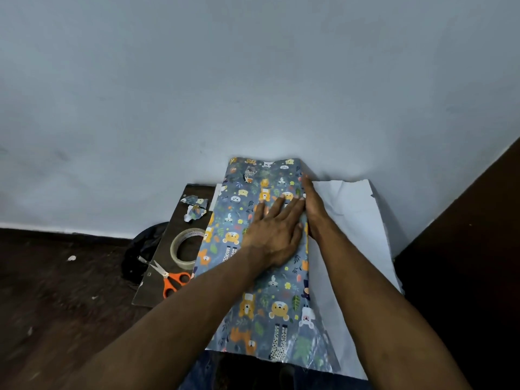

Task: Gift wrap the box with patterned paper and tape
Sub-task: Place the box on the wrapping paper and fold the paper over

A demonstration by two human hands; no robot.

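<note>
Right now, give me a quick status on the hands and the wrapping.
Left hand flat on patterned paper over the box. Right hand pressing the right edge fold. Tape roll and scissors lie left, untouched. Nothing in the way.

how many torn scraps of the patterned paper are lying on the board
2: one scrap at the board's far end near the wall, the other scrap just in front of it, touching it. More may be hidden under the wrapping paper.

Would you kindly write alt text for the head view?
Left hand presses flat on animal-patterned wrapping paper folded over a box, while the right hand creases its right edge. A tape roll, orange-handled scissors and paper scraps lie left.
</note>
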